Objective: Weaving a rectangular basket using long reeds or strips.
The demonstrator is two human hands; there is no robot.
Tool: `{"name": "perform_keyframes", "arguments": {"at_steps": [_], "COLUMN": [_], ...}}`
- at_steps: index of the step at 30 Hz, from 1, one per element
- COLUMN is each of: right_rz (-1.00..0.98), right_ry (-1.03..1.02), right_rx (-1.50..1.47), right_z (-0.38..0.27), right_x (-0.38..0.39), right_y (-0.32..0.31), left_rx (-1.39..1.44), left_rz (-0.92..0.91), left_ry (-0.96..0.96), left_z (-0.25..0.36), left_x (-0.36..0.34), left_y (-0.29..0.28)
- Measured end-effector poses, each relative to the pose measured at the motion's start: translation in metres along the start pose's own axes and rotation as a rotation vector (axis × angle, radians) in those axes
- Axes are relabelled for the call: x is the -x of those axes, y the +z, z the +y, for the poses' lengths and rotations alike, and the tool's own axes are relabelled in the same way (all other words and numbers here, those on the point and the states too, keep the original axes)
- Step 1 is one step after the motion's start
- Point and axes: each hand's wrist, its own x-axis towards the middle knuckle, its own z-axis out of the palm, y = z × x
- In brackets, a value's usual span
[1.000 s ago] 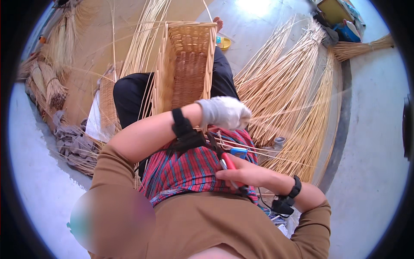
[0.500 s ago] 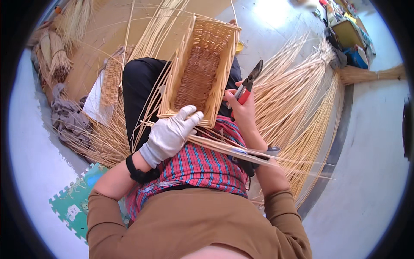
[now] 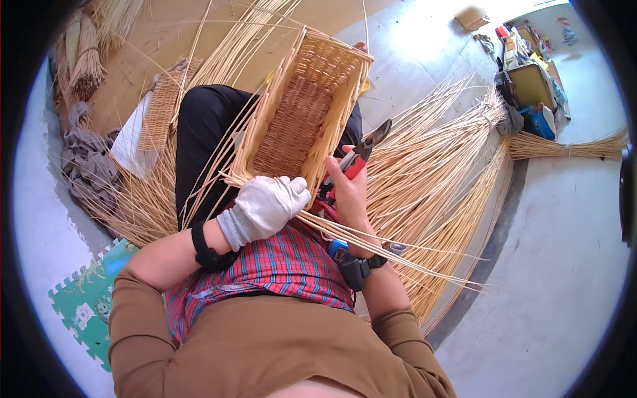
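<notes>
A rectangular wicker basket (image 3: 336, 121) lies tilted across my lap, its open top facing me and its woven floor darker than the walls. My left hand (image 3: 269, 207), in a white glove, is closed over the basket's near rim. Long loose wicker strands (image 3: 405, 257) stick out from that rim, passing above my right wrist toward the lower right. Bare, my right hand (image 3: 350, 199) grips red-handled pruning shears (image 3: 363, 152) close beside the basket's near right corner. The dark blades point up and away from the basket.
Large bundles of wicker strands (image 3: 431, 172) spread over the floor on the right, and more strands (image 3: 232, 53) lie ahead. At left are a flat woven panel (image 3: 166, 109), a grey cloth (image 3: 89, 162) and a green foam mat (image 3: 86, 298). Cluttered shelving (image 3: 531, 83) stands far right.
My left fingers have closed down on the near rim. My right hand and the shears have moved lower and left, nearer the basket. The loose strands now slope more downward.
</notes>
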Motion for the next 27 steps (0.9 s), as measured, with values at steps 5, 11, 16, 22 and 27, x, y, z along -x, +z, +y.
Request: {"name": "perform_keyframes", "arguments": {"at_steps": [5,11,16,22,27], "right_rz": [0.019,-0.065,-0.132,-0.099,-0.103], "right_ry": [0.055,0.096,0.023,0.034,0.232], "right_rx": [-0.199,-0.079,-0.077,0.012,-0.35], "right_z": [0.012,0.01,0.011,0.016,0.019], "right_x": [-0.002,0.002,0.006,-0.006,-0.007], "right_y": [-0.001,-0.004,0.001,-0.007,-0.028], "left_rx": [0.004,0.012,0.063,0.052,0.395], "left_rz": [-0.019,-0.014,-0.032,-0.117,0.184], "left_ry": [-0.017,0.007,0.0,-0.201,-0.363], "left_z": [0.004,0.004,0.003,0.008,-0.025], "left_x": [-0.001,0.004,0.007,-0.002,0.018], "left_y": [-0.005,-0.003,-0.003,-0.01,-0.043]}}
